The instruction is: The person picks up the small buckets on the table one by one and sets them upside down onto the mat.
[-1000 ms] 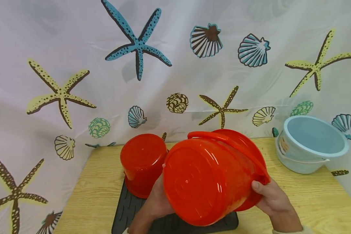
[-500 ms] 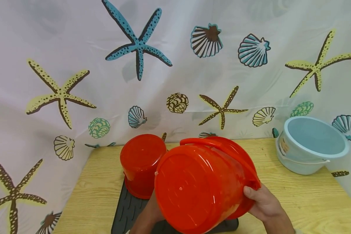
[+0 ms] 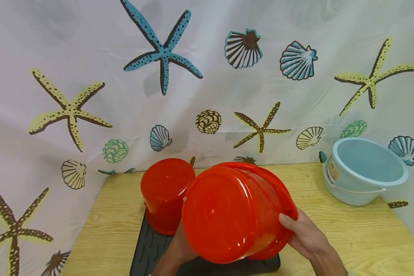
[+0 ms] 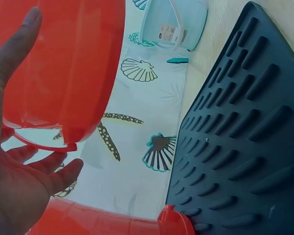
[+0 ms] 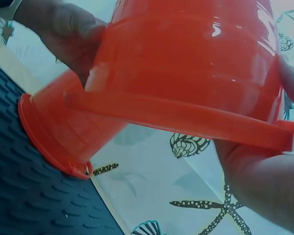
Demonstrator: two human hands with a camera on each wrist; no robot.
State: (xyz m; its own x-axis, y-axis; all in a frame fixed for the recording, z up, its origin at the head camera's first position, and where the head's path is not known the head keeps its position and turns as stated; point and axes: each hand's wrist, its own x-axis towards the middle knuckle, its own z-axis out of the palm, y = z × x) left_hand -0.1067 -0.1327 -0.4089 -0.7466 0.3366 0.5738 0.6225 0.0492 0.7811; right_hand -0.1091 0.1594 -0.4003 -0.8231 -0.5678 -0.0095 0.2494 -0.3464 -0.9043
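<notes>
A red bucket (image 3: 220, 218) is held tilted on its side in the air, its round base facing me and its rim pointing away to the right. My right hand (image 3: 305, 232) grips the rim end, thumb on the near side. On the left, my left hand (image 3: 184, 241) holds the bucket's side, mostly hidden behind it in the head view. In the left wrist view, the left thumb (image 4: 19, 44) lies along the red wall and the fingers bend beneath it. A red handle (image 5: 186, 117) crosses the bucket in the right wrist view.
A second red bucket (image 3: 167, 195) stands upside down on a dark ridged mat (image 3: 148, 249), left of the held one. At the back right, a light blue bucket (image 3: 362, 168) sits tilted on the wooden table (image 3: 103, 222). A shell-patterned curtain (image 3: 207, 76) hangs behind.
Both hands and the held red bucket have shifted left. The bucket dipped, then rose slightly, and its base turned more toward me. The other buckets stay in place.
</notes>
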